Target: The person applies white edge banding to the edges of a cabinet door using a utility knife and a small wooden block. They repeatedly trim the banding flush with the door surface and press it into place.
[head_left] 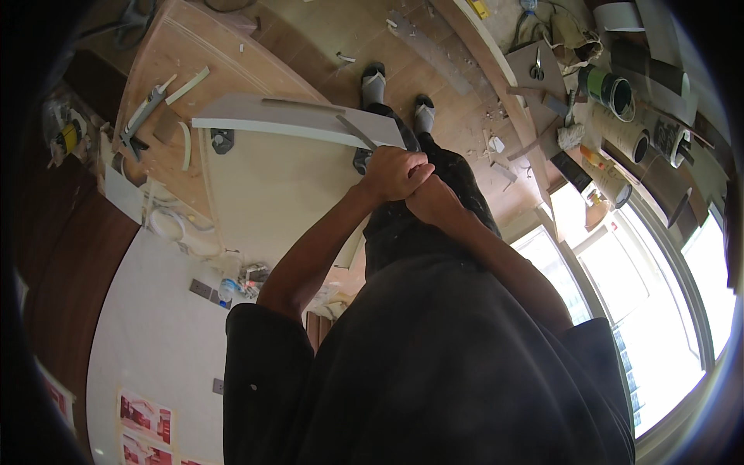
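Observation:
Both my hands are together in front of my waist. My left hand is closed round one end of a narrow, flat grey tool, perhaps a file; its exact kind is unclear. The tool slants up and left over the end of a white board. My right hand is pressed against the left, its fingers curled in. Whatever it grips is hidden. The board lies across a large pale panel, its white edge facing me. On top of the board rests a thin grey-brown strip.
At left, a caulking gun and pale strip offcuts lie on a wooden surface. A black block-like object sits by the board. Scissors and an open can stand at right. Scraps litter the floor round my feet.

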### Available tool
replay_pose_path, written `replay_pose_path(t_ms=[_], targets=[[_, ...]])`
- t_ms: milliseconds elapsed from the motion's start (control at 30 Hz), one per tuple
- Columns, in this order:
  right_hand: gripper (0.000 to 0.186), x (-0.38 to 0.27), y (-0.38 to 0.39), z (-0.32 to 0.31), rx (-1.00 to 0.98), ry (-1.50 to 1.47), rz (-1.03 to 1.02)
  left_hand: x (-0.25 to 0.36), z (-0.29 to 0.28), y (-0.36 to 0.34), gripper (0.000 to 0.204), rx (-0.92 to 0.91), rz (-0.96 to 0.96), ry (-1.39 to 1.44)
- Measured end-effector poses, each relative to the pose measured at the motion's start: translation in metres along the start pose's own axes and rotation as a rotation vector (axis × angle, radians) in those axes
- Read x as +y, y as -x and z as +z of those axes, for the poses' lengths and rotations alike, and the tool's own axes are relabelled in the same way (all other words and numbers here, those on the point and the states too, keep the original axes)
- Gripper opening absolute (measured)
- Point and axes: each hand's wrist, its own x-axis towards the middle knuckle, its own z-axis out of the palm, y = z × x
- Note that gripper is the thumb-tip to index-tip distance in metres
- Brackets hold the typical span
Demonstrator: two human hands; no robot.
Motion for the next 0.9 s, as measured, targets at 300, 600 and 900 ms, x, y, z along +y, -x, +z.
replay_pose_path(t_ms=[300, 600, 900], targets=[[0.024, -0.016, 0.019, -0.02, -0.049, -0.173, 0.119, 0.024, 0.001, 0.003, 0.035, -0.052, -0.036, -0.021], [0.022, -0.011, 0.022, -0.015, -0.085, -0.045, 0.198, 0.015, 0.018, 0.005, 0.023, 0.108, 0.084, -0.022], [0.025, -0.002, 0.017, -0.011, -0.093, 0.079, 0.196, 0.011, 0.021, 0.004, 0.028, 0.148, 0.103, -0.046]])
